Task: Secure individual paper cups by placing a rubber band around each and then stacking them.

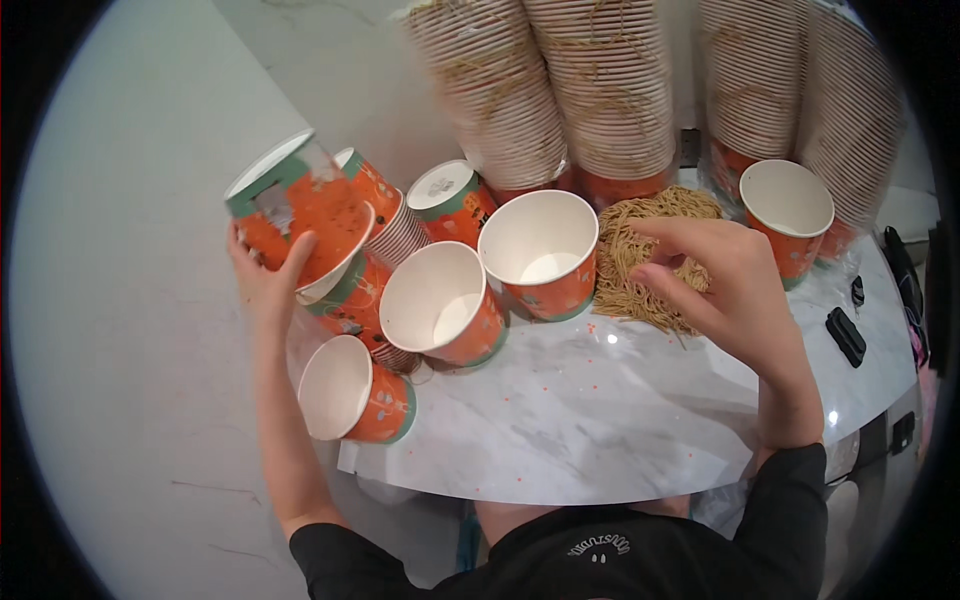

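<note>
My left hand (265,275) grips an orange and green paper bucket (325,225), tilted bottom-up above a leaning nested stack of buckets (360,300). Its outline is slightly blurred. Over a heap of tan strings (640,260), my right hand (725,280) hovers with thumb and forefinger apart and the other fingers curled; nothing shows between them. Two buckets stand mouth-up between the hands: a nearer white-lined bucket (470,330) and another bucket (555,290) beside it. A third bucket (385,400) leans open toward the left at the table's left edge.
Tall wrapped stacks of buckets (490,90) line the back, with more wrapped stacks (750,80) at the right. A single bucket (790,240) stands before them. An upside-down bucket (445,187) sits behind. A black case (846,336) lies right on the marble table (560,420), dotted with orange specks.
</note>
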### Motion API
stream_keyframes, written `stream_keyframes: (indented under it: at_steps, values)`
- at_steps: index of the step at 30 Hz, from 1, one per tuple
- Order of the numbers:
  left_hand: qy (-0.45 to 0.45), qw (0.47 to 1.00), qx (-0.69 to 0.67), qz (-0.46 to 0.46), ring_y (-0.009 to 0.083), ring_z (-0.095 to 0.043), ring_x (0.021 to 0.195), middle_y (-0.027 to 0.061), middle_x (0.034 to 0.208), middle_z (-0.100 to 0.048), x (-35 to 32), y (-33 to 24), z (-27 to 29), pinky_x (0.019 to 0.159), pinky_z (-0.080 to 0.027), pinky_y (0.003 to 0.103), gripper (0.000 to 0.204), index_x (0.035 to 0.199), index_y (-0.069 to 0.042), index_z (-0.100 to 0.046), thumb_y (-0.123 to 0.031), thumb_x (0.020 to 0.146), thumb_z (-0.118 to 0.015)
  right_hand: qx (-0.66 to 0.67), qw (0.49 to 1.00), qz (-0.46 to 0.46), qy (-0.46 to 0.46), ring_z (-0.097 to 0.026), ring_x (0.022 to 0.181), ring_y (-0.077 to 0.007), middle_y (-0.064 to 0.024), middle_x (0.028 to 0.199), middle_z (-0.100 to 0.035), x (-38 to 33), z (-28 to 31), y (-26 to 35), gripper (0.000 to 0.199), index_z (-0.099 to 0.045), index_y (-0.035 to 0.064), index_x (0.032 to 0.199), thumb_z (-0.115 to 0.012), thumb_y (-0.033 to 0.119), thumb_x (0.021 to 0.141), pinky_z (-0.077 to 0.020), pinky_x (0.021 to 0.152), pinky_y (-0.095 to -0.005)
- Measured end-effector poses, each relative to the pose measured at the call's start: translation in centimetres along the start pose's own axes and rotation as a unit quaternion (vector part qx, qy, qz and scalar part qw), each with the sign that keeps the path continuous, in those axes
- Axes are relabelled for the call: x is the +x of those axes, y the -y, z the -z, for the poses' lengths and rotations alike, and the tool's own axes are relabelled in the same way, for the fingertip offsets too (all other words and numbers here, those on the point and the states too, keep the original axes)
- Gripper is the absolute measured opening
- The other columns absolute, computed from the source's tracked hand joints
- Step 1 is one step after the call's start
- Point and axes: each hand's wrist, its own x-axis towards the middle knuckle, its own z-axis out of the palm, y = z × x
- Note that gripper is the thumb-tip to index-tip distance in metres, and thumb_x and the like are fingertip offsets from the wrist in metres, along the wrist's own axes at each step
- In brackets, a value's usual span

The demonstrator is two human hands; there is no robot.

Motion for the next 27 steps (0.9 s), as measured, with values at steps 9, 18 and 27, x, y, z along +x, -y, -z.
stream_keyframes:
  at_steps: [9, 18, 27]
  values:
    - [0.007, 0.994, -0.065, 0.082, 0.0282, -0.051, 0.133, 0.0176, 0.15, -0.041, -1.7, 2.5, 3.9, 0.108, -0.047, 0.04, 0.103, 0.156, -0.002, -0.018, -0.027, 0.083, -0.087, -0.016, 1.0, 0.008, -0.013, -0.07, 0.073, -0.0263, -0.0101, 0.082, -0.072, 0.2, 0.1, 0.1, 0.031, -0.071, 0.0034, 0.111, -0.077, 0.02, 0.085, -0.0526, 0.067, -0.0352]
    - [0.086, 0.98, -0.018, 0.176, 0.0284, -0.056, 0.126, 0.0208, 0.146, -0.046, -2.3, 7.5, 0.9, 0.101, -0.051, 0.04, 0.108, 0.155, -0.001, -0.014, -0.025, 0.081, -0.088, -0.016, 1.0, 0.001, -0.022, -0.07, 0.073, -0.0261, -0.0105, 0.082, -0.071, 0.2, 0.8, 0.1, 0.032, -0.071, 0.003, 0.111, -0.077, 0.021, 0.086, -0.0519, 0.067, -0.0356]
    - [0.084, 0.936, 0.339, -0.042, 0.0411, -0.026, 0.15, 0.0275, 0.163, -0.019, -6.3, 4.1, 1.1, 0.124, -0.024, 0.047, 0.125, 0.162, -0.001, 0.002, -0.012, 0.075, -0.087, -0.128, 0.989, -0.02, -0.071, -0.069, 0.078, -0.0348, -0.0143, 0.086, -0.072, 0.3, 2.2, -3.5, 0.015, -0.071, 0.0022, 0.099, -0.068, 0.014, 0.089, -0.0544, 0.071, -0.042]
